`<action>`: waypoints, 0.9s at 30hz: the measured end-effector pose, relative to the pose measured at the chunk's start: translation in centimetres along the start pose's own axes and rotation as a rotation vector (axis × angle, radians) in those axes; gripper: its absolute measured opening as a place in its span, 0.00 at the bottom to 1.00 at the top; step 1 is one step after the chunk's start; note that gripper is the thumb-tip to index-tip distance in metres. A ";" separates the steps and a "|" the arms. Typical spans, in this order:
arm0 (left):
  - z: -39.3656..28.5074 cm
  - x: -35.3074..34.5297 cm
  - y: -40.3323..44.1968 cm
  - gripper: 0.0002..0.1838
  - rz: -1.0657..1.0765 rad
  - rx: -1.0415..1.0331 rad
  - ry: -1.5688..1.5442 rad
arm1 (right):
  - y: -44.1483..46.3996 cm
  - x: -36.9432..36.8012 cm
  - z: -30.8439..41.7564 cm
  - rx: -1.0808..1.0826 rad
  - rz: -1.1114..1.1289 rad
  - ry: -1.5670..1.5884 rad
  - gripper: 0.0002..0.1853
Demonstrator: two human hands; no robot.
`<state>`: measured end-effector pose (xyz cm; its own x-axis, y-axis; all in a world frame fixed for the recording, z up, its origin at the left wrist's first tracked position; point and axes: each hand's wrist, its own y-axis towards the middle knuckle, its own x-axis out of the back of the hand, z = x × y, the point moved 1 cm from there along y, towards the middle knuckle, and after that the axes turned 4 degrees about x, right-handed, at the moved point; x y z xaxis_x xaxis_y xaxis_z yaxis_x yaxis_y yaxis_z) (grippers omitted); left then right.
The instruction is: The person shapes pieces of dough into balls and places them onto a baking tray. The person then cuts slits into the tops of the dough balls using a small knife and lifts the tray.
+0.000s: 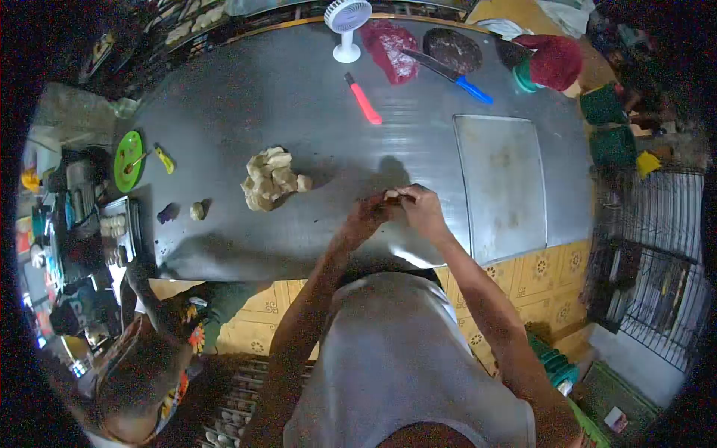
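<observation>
Close together above the near side of the grey metal table (314,97), my left hand (370,210) and my right hand (422,207) meet with fingers closed. A small pale piece of dough (390,195) shows between their fingertips. Exactly how the left fingers wrap round it is in shadow. Left of my hands lies a heap of pale dough chunks (270,179), apart from both hands. Farther left sit a small dough ball (197,210) and a dark purple lump (168,213).
A green plate (128,163) and a yellow-handled tool (165,160) lie left. At the back are a white fan (346,30), a red-handled knife (364,101) and a blue-handled knife (455,78). A metal tray (502,183) lies right. Another person (146,366) is at left.
</observation>
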<state>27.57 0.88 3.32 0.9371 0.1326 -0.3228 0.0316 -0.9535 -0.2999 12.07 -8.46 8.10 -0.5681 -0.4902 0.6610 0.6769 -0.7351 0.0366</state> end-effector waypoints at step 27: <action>2.1 -4.5 2.5 0.08 -0.078 -0.309 0.944 | -2.7 -0.9 -12.6 0.030 0.450 -0.049 0.09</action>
<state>22.72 -1.54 2.10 0.8168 0.0563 0.5741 0.0687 -0.9976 0.0000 4.89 -11.94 -2.09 -0.1917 -0.7350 0.6504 0.8654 -0.4392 -0.2412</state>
